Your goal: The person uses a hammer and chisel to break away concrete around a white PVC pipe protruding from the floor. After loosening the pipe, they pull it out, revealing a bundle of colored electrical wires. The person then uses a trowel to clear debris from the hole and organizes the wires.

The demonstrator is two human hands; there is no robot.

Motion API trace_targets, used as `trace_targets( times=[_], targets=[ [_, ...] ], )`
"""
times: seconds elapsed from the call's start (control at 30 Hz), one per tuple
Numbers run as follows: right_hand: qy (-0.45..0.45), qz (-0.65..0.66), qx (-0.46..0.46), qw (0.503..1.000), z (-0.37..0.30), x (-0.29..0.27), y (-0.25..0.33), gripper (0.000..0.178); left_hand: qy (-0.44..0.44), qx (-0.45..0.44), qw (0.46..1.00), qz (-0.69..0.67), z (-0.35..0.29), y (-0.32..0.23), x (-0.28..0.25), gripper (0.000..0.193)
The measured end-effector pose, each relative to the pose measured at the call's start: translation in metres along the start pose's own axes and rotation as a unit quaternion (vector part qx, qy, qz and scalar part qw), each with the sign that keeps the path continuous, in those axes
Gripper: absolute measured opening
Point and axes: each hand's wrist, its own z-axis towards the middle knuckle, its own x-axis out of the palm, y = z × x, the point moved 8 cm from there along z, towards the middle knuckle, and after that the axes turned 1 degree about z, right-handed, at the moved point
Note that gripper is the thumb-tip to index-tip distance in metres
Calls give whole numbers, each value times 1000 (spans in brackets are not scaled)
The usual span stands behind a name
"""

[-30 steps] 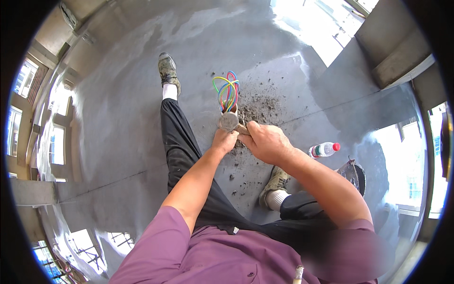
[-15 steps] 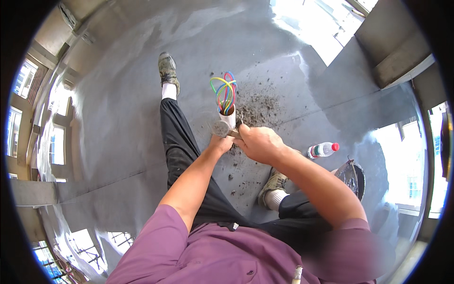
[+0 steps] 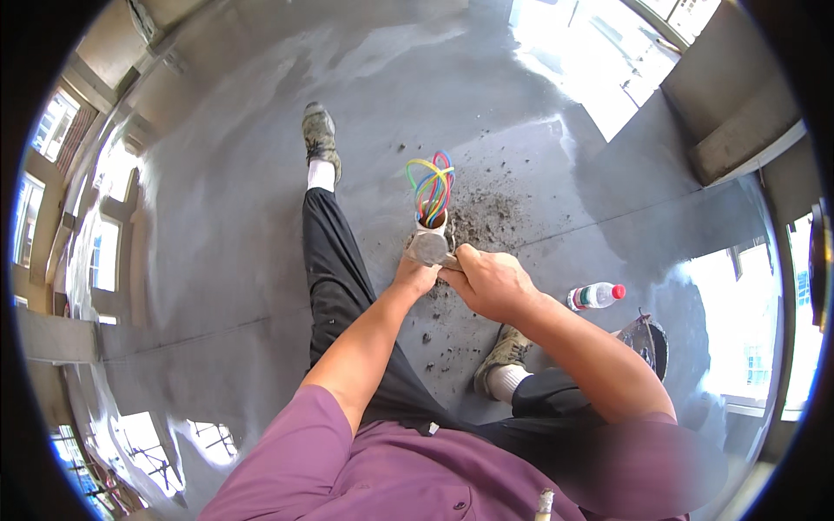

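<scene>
Right hand (image 3: 491, 282), in the head view, is closed around the handle of a hammer (image 3: 432, 247), whose round head overlaps the near side of an upright white pipe (image 3: 433, 230); whether the two touch cannot be told. Looped red, blue, yellow and green wires (image 3: 433, 205) rise from the pipe's mouth. Left hand (image 3: 417, 273) is just on the near side of the pipe, its fingers mostly hidden by the hammer, so what it holds cannot be told. Dark crumbled debris (image 3: 486, 217) lies beside the pipe on its right. Well to the pipe's right and nearer the body lies a clear bottle (image 3: 597, 295) with a red cap; beyond it a bucket (image 3: 645, 343) is partly covered by the forearm. One shoe (image 3: 318, 130) is at the pipe's far left, the other (image 3: 504, 352) at its near right. Smooth grey floor (image 3: 234, 217) surrounds the pipe, bright with glare; windows (image 3: 104, 253) bend along the rim, and the right sleeve (image 3: 647, 469) is blurred.
</scene>
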Motion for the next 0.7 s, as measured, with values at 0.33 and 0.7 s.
trace_targets(
  times=[0.33,0.7],
  targets=[
    [31,-14,4,999,4,16,6,40,-34,-59,982,-177,-4,36,8,21],
    [27,-36,22,999,-4,22,-7,38,44,-94,984,-143,-9,21,13,25]
  ],
)
